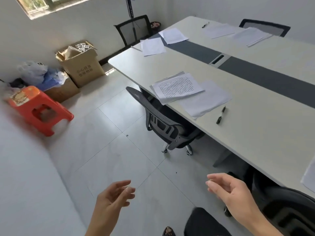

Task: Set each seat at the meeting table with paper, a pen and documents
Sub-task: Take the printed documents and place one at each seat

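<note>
1. My left hand (pixel 113 196) is low over the floor, fingers loosely curled, holding nothing.
2. My right hand (pixel 228 189) is the same: relaxed, empty, just short of the desk (pixel 255 133) edge, above a dark chair (pixel 288 212) at bottom right.
3. Nearest seat to the right hand: only a corner of paper (pixel 309 176) shows at the frame edge. Can't tell if a pen or documents are there.
4. Next seat along, with the mesh chair (pixel 158 116) tucked in, looks done: printed documents (pixel 177 86) hanging slightly over the desk edge, a blank sheet (pixel 207 98) partly under them, and a pen (pixel 221 114) just beside the sheet. All well apart from both hands, forward and up-frame.
5. Far end seat: two sheets (pixel 163 41) by the end chair (pixel 134 28). Something thin lies at the desk edge beside them; too small to call it a pen.
6. Far side seat: sheets (pixel 237 34) and a second pen (pixel 205 24) near another chair (pixel 265 27). Looks set, well out of reach.
7. Judgement: most visible seats are set and the task is late stage. The remaining work is probably the cut-off seat at right or seats out of view.
8. No supply of paper or pens is visible near either hand.
</note>
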### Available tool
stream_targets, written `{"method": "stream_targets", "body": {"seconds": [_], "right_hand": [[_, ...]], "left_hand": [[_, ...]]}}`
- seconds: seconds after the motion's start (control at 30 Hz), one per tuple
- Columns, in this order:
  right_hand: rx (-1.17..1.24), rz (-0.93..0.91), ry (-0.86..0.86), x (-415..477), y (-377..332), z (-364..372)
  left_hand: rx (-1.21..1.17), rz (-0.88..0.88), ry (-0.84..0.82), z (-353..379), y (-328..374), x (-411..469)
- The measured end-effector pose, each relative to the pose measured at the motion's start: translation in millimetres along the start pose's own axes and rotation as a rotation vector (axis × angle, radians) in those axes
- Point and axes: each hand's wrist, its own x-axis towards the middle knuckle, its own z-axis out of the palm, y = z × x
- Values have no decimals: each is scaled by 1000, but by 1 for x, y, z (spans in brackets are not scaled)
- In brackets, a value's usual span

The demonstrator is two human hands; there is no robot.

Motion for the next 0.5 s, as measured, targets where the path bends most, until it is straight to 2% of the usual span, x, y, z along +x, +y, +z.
{"method": "stream_targets", "body": {"seconds": [0.2, 0.5], "right_hand": [[-13, 7, 64, 79, -27, 21], [61, 8, 159, 222, -101, 42]], "left_hand": [[-14, 3, -86, 2, 27, 97], [75, 70, -220, 7, 118, 273]]}}
